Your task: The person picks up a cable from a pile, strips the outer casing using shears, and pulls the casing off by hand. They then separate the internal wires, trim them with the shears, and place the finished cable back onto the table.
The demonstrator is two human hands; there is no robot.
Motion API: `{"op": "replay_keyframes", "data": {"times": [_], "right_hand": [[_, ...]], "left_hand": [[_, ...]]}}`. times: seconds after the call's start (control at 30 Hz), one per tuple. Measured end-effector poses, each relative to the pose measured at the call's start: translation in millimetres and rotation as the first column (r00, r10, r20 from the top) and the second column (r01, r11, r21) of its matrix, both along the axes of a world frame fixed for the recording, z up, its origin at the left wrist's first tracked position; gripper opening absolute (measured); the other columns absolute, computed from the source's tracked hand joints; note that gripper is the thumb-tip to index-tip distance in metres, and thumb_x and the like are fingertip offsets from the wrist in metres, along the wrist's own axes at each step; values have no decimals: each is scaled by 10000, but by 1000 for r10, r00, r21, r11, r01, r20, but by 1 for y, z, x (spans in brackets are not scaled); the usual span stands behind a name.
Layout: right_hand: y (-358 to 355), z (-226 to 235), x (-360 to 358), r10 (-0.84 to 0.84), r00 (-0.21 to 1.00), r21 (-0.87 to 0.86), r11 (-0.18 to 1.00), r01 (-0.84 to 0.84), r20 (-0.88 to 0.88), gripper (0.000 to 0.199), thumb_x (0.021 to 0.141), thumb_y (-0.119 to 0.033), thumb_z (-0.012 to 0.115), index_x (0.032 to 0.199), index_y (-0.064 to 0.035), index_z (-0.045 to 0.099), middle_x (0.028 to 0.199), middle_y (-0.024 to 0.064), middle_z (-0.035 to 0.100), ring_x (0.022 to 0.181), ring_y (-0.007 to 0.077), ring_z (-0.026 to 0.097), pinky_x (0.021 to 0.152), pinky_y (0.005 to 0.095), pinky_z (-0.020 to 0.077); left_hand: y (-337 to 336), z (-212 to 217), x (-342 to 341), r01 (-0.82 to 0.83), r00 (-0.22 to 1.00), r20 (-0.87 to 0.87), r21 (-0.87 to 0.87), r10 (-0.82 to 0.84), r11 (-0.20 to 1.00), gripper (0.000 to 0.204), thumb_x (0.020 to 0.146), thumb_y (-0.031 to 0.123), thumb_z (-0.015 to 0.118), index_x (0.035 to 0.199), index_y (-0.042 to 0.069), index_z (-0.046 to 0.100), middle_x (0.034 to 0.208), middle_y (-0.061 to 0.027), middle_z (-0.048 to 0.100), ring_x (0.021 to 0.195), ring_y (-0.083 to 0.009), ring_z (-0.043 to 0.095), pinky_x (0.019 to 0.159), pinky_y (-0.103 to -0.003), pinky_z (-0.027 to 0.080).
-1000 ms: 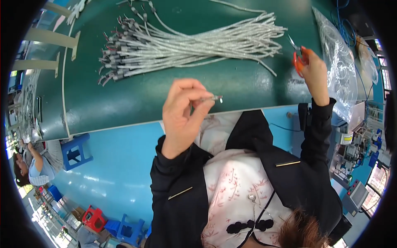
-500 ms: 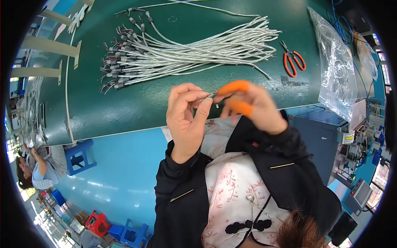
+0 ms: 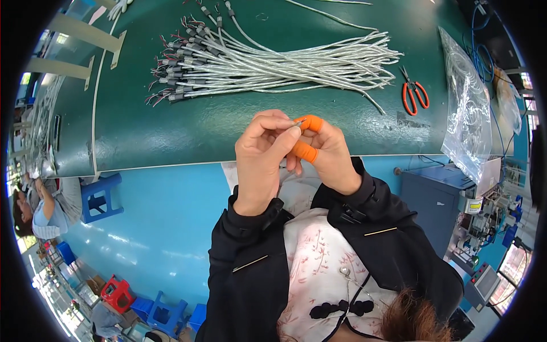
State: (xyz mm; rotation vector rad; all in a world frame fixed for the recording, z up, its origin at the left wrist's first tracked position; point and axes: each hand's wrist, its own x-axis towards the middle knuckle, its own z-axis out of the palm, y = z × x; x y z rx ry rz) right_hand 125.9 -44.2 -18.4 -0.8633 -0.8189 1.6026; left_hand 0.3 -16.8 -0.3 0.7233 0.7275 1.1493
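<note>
Thin wire-like piece (image 3: 299, 122) sits at the fingertips, above the front edge of the green bench (image 3: 199, 134); too small to tell its exact form.

Left to right: cable bundle (image 3: 273, 65) lies across the bench behind the hands, grey sleeves (image 3: 178, 85) and bared reddish wire ends on its left side, plain ends on its right. Left hand (image 3: 257, 157): thumb and forefinger pinched together on the piece, other fingers curled. Right hand (image 3: 335, 159): orange finger covers (image 3: 311, 123) on two digits, upper one right at the tip of the piece; can't tell if it's gripping or just touching. Hands meet, nothing else in them. Farther right: orange-handled pliers (image 3: 409, 82) lying on the bench, blades pointing away, then clear plastic bag (image 3: 467, 97).

My read: step in hand is fine fingertip work on the tip. Next move calls for steady left pinch, light precise right fingers.
</note>
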Motion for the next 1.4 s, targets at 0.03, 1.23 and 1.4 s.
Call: {"op": "replay_keyframes", "data": {"times": [0.03,1.23,1.4], "right_hand": [[0,-1,-2,-34,999,4,999,34,25,209,873,18,551,1076,-5,511,818,90,604,637,142,609,508,236,471],[0,15,13,92,980,-59,993,-104,-178,154,960,-104,454,1060,2,505,753,105,599,577,167,608,450,242,455],[3,13,17,70,992,-52,996,-75,-104,154,962,-110,451,1052,0,509,750,97,598,563,166,604,444,233,453]], "left_hand": [[0,-1,-1,-18,1000,18,0,18,1000,72,809,-64,600,867,-26,581,1014,-81,479,546,-108,523,396,-231,445],[3,9,-13,460,304,-362,866,881,197,308,570,60,702,870,36,636,895,-54,594,803,-212,551,727,-337,414],[1,17,-11,242,471,-432,902,769,358,298,616,33,723,904,26,646,900,-53,602,819,-223,542,710,-324,432]]}}
